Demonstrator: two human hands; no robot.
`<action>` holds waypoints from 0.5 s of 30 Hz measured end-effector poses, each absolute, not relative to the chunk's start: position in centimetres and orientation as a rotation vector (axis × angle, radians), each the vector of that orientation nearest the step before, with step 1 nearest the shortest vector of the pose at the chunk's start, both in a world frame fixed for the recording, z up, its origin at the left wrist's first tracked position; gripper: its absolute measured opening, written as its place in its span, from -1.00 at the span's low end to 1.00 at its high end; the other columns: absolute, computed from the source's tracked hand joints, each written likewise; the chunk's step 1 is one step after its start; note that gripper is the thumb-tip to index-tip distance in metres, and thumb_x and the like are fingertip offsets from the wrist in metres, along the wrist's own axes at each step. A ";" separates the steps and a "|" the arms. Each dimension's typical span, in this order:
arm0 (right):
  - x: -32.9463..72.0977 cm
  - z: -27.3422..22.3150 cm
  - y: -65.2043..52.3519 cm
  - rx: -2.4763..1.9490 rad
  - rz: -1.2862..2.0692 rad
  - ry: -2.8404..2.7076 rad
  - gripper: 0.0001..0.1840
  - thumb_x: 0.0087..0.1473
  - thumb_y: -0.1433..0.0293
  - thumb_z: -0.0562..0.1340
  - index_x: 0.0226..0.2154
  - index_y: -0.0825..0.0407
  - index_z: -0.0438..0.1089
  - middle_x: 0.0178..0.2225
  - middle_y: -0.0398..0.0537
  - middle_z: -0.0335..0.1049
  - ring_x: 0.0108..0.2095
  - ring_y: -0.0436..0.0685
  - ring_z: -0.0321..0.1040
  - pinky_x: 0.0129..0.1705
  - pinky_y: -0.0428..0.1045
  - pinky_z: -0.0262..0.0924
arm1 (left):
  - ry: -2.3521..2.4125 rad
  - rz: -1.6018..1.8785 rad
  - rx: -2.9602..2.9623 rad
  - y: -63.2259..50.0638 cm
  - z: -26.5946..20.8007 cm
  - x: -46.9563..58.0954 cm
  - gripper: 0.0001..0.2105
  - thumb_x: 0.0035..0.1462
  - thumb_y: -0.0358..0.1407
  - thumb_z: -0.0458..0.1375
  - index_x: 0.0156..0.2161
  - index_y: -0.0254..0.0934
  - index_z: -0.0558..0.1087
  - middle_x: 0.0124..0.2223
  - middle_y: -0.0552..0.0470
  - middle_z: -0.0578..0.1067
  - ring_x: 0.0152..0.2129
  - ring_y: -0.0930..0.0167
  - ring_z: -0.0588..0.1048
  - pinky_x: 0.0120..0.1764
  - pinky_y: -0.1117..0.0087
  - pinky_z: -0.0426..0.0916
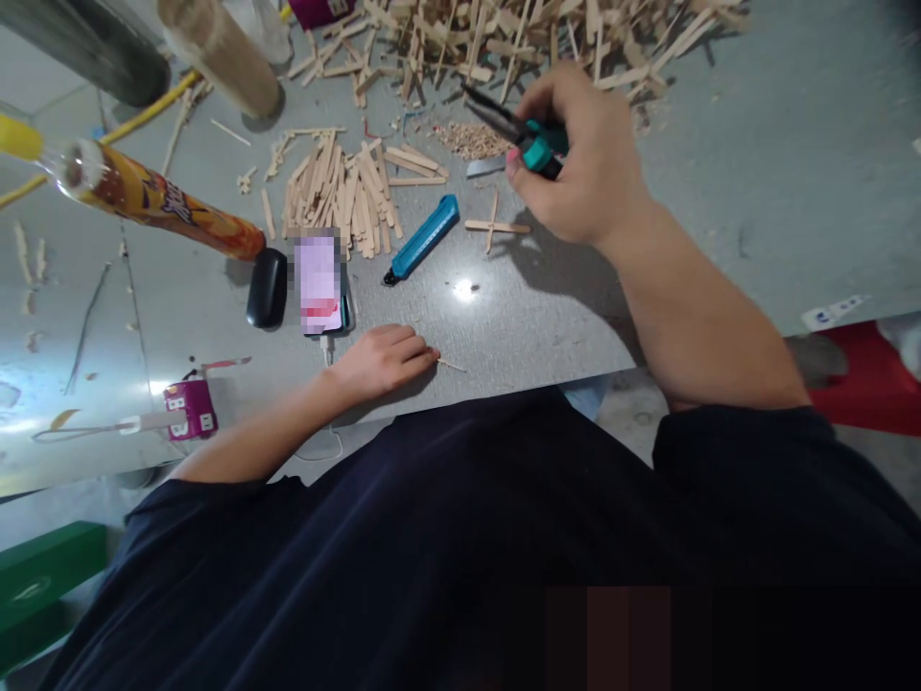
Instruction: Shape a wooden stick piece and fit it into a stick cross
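My right hand (579, 158) is raised over the grey table (720, 192) and grips teal-handled pliers (522, 134), jaws pointing left toward a small heap of wood chips (471, 139). Just below the pliers lies a cross of two wooden sticks (495, 226). My left hand (385, 360) rests near the table's front edge, fingers pinched on a thin wooden sliver (450, 364). A teal utility knife (423, 238) lies between the two hands.
A pile of flat wooden sticks (345, 192) lies left of the knife, and a bigger heap (518, 34) at the back. A phone (320, 285), a black case (267, 287), an orange bottle (154, 197) and a magenta glue tube (188, 408) are on the left.
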State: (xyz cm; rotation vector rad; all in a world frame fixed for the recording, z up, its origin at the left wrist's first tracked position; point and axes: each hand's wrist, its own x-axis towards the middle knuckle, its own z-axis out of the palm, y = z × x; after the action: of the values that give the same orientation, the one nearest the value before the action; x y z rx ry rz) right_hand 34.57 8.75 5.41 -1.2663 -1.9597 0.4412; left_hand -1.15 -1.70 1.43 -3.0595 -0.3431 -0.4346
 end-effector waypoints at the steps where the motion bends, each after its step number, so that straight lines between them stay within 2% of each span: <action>1: 34.6 5.5 8.9 -1.320 0.480 -1.998 -0.75 0.34 0.28 0.34 0.06 -0.26 0.46 0.06 -0.07 0.68 0.00 0.30 0.58 0.10 0.24 0.44 | -0.362 -0.421 -3.055 -0.5 1.3 -0.9 -0.90 0.51 -0.46 0.26 -0.05 -0.37 0.66 -0.26 -0.05 0.67 -0.38 0.34 0.53 -0.38 0.28 0.37; 5: 34.1 5.2 9.3 -1.621 0.557 -2.192 -0.74 0.15 0.32 0.42 -0.07 -0.19 0.54 -0.06 0.03 0.70 0.00 0.52 0.62 0.01 0.34 0.45 | -0.510 -0.221 -3.093 3.5 0.9 0.4 -0.71 0.56 -0.45 0.12 0.07 -0.30 0.72 -0.21 -0.11 0.69 -0.29 0.29 0.56 -0.29 0.24 0.41; 9: 32.5 4.0 9.2 -1.792 0.593 -2.309 -0.57 0.24 0.31 0.40 0.15 -0.11 0.54 0.10 0.20 0.71 0.09 0.60 0.59 0.06 0.35 0.43 | -0.571 -0.152 -3.043 5.6 0.9 1.4 -0.64 0.55 -0.47 0.06 0.09 -0.29 0.74 -0.20 -0.12 0.70 -0.28 0.27 0.57 -0.31 0.22 0.35; 12: 31.9 3.0 9.4 -1.805 0.630 -2.307 -0.53 0.30 0.28 0.37 0.24 -0.12 0.51 0.11 0.20 0.71 0.11 0.64 0.60 0.10 0.37 0.42 | -0.595 -0.099 -2.991 6.2 0.8 1.7 -0.62 0.55 -0.49 0.05 0.12 -0.23 0.73 -0.17 -0.08 0.72 -0.27 0.29 0.59 -0.32 0.23 0.34; 15: 32.3 2.2 10.1 -1.803 0.713 -2.231 -0.52 0.31 0.24 0.39 0.25 -0.15 0.51 0.15 0.19 0.68 0.18 0.69 0.57 0.18 0.40 0.40 | -0.538 -0.145 -2.956 6.7 0.6 1.8 -0.65 0.59 -0.45 0.06 0.11 -0.25 0.72 -0.18 -0.05 0.72 -0.30 0.30 0.58 -0.33 0.24 0.35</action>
State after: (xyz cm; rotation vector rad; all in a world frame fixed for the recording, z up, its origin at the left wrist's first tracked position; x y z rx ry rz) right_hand 32.26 10.11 2.15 -1.8033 -2.2315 0.7127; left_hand 1.82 6.71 0.58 -2.9565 -0.5375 -0.1449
